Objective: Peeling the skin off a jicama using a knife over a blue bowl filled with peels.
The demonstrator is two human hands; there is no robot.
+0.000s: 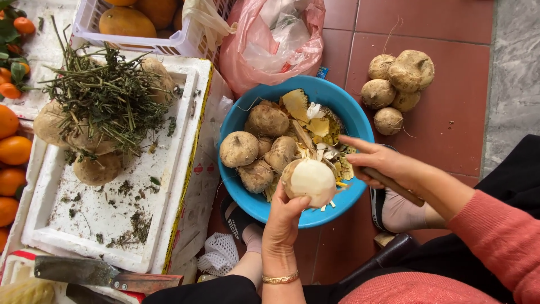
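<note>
The left hand [283, 217], a gold bangle [279, 278] at its wrist, has its fingers grasping a peeled white root [310, 180] over the near rim of a blue basin [355, 121]. The right hand [381, 163] is clenched on a knife handle [392, 186] just beside the root. The basin holds unpeeled roots [260, 142] and peelings. More roots [397, 83] lie on the floor.

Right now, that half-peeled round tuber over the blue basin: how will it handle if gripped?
The peeled tuber looks smooth and moist, so probably slippery. Its round shape would likely roll if set down. The left hand cups it from below, suggesting some weight.
</note>
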